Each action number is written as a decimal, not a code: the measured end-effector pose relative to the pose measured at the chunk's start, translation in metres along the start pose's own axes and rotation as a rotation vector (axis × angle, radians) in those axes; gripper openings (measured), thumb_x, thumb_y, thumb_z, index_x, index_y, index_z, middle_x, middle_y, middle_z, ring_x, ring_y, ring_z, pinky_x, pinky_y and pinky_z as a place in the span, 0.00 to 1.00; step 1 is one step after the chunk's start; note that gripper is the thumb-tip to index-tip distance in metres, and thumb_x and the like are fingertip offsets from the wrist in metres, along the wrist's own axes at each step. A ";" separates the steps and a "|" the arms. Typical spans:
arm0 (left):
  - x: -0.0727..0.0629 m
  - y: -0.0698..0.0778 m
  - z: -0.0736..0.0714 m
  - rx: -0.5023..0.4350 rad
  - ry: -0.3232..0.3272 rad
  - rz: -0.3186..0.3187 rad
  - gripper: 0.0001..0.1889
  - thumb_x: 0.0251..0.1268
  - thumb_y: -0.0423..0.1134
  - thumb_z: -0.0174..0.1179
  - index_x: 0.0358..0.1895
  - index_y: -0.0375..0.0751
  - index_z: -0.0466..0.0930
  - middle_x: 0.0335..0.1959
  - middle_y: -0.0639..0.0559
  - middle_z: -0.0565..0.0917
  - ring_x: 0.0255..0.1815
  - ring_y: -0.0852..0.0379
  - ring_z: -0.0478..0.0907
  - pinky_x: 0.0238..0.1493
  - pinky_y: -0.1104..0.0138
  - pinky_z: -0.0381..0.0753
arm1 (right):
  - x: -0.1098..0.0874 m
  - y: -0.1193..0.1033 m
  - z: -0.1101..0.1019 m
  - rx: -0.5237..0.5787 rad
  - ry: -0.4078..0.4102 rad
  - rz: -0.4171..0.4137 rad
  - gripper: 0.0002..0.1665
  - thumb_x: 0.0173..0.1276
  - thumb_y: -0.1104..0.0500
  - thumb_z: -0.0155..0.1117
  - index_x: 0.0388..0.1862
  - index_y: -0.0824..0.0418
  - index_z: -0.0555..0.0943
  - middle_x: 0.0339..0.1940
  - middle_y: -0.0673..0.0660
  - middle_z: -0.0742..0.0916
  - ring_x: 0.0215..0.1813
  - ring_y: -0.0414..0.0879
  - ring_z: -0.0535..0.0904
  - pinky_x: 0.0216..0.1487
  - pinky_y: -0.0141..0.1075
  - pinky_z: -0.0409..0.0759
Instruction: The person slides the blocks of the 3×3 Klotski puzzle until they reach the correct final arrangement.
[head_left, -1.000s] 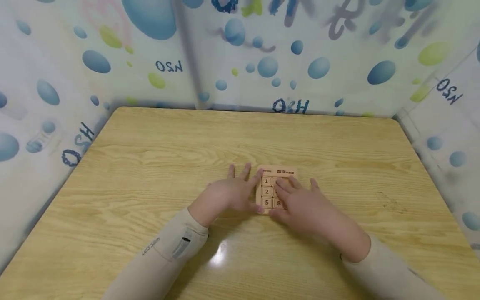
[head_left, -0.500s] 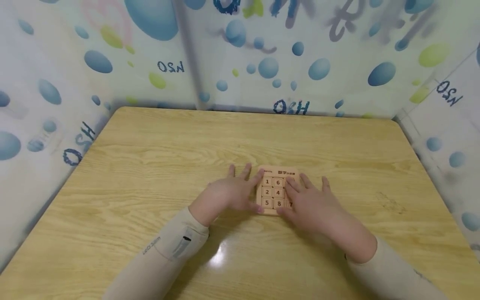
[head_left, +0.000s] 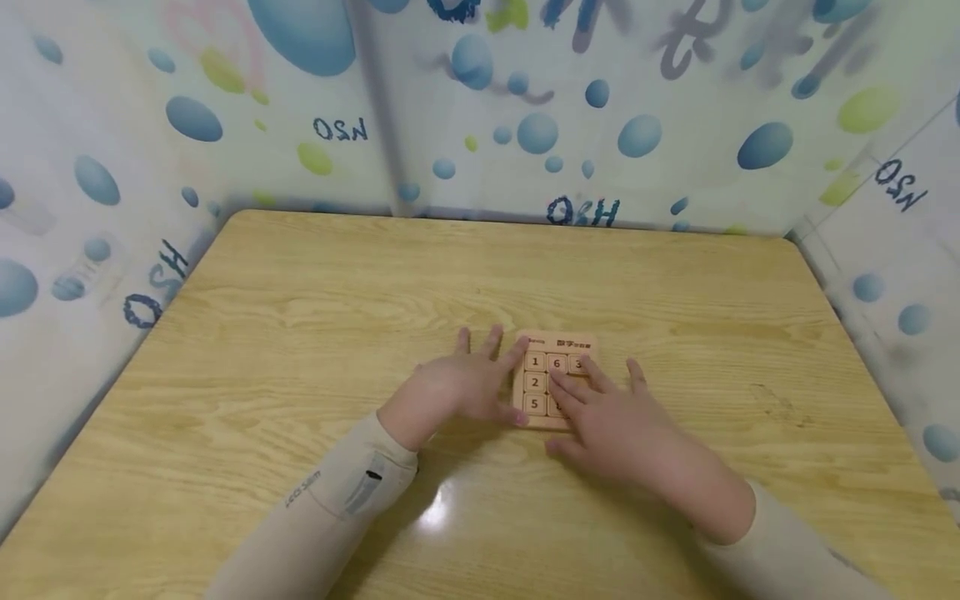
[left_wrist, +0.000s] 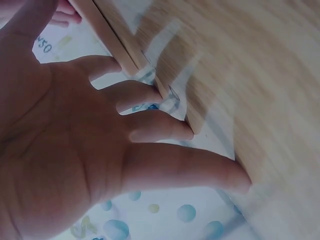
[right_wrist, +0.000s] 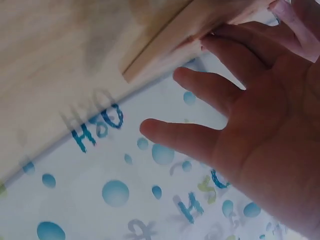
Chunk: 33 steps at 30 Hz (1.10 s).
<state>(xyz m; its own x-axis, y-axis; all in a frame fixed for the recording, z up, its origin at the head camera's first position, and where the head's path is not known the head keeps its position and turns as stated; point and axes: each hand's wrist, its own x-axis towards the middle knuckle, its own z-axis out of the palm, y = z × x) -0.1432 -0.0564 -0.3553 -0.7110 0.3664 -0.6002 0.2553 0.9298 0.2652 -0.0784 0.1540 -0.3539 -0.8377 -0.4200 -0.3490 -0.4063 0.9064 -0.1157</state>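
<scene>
On the table lies a wooden number slide puzzle (head_left: 535, 382), flat, its printed strip on the far side. Tiles 1, 6 and 3 show in the far row, with 2 and 5 down the left column. My left hand (head_left: 468, 385) is spread beside it, forefinger and thumb against the frame's left side; in the left wrist view the remaining fingertips (left_wrist: 242, 184) rest on the tabletop. Straight fingers of my right hand (head_left: 618, 421) touch the middle tiles and cover the lower right ones. In the right wrist view, two of its fingers (right_wrist: 175, 137) stick out off the puzzle's side (right_wrist: 157, 45).
The wood-grain table (head_left: 300, 333) stretches out on all sides of the puzzle. A pale curtain-like wall (head_left: 420, 108) with blue and green drops stands right behind the table's far edge and along both sides.
My right hand slid right, uncovering the middle column, then came back left and nearer me, its fingertips now over the middle of the puzzle. The left hand stays put.
</scene>
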 end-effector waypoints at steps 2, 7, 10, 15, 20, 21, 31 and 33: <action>0.000 0.000 0.000 -0.003 0.003 -0.006 0.58 0.65 0.72 0.65 0.87 0.74 0.32 0.90 0.55 0.27 0.89 0.30 0.26 0.66 0.12 0.52 | -0.004 0.001 -0.003 -0.023 -0.009 0.029 0.47 0.78 0.29 0.56 0.84 0.54 0.67 0.87 0.50 0.67 0.90 0.64 0.53 0.80 0.81 0.40; 0.000 0.001 0.000 -0.008 0.004 -0.022 0.58 0.65 0.72 0.66 0.87 0.75 0.33 0.90 0.56 0.27 0.89 0.31 0.25 0.67 0.12 0.51 | -0.006 0.000 -0.011 -0.087 0.019 0.028 0.44 0.79 0.29 0.55 0.82 0.55 0.71 0.85 0.52 0.71 0.89 0.65 0.55 0.80 0.81 0.41; 0.000 0.001 0.001 -0.006 0.001 -0.023 0.58 0.65 0.72 0.65 0.87 0.75 0.33 0.90 0.56 0.27 0.89 0.31 0.25 0.67 0.12 0.52 | 0.000 -0.003 -0.011 -0.084 0.022 -0.042 0.42 0.80 0.30 0.55 0.82 0.53 0.72 0.86 0.50 0.70 0.89 0.62 0.56 0.80 0.82 0.43; 0.000 0.001 0.001 -0.008 -0.003 -0.013 0.58 0.65 0.72 0.65 0.87 0.74 0.32 0.90 0.55 0.26 0.88 0.30 0.25 0.67 0.12 0.51 | 0.000 -0.004 -0.008 -0.052 -0.025 -0.069 0.45 0.79 0.30 0.55 0.83 0.54 0.70 0.86 0.51 0.69 0.89 0.62 0.56 0.80 0.82 0.43; -0.001 0.002 -0.001 -0.004 0.003 -0.016 0.58 0.65 0.72 0.65 0.87 0.75 0.31 0.90 0.55 0.26 0.89 0.30 0.24 0.67 0.12 0.50 | -0.007 0.002 -0.011 -0.094 -0.015 -0.007 0.45 0.78 0.29 0.56 0.82 0.55 0.71 0.84 0.52 0.72 0.88 0.63 0.58 0.80 0.82 0.44; -0.001 0.003 -0.001 -0.005 0.005 -0.018 0.58 0.65 0.72 0.66 0.87 0.75 0.31 0.90 0.55 0.26 0.89 0.30 0.24 0.67 0.12 0.50 | -0.007 0.003 -0.012 -0.099 -0.014 -0.001 0.44 0.78 0.29 0.56 0.81 0.56 0.73 0.83 0.53 0.73 0.88 0.64 0.59 0.80 0.82 0.44; 0.000 0.002 0.000 0.000 0.011 -0.014 0.58 0.64 0.73 0.65 0.87 0.76 0.32 0.90 0.54 0.28 0.89 0.29 0.25 0.66 0.12 0.51 | 0.017 0.006 -0.012 -0.038 0.036 0.001 0.47 0.80 0.32 0.55 0.84 0.60 0.66 0.87 0.57 0.68 0.89 0.64 0.56 0.80 0.81 0.47; 0.000 0.002 0.000 -0.001 0.008 -0.013 0.58 0.64 0.73 0.65 0.87 0.76 0.32 0.90 0.54 0.27 0.89 0.29 0.25 0.66 0.12 0.51 | 0.018 0.007 -0.011 -0.030 0.021 0.013 0.47 0.80 0.32 0.55 0.85 0.60 0.65 0.87 0.57 0.67 0.89 0.64 0.55 0.80 0.82 0.46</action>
<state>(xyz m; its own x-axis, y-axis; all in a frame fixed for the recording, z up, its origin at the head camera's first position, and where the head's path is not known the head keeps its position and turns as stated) -0.1428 -0.0547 -0.3545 -0.7198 0.3537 -0.5973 0.2452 0.9345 0.2580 -0.1004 0.1523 -0.3512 -0.8507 -0.4089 -0.3303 -0.4055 0.9104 -0.0828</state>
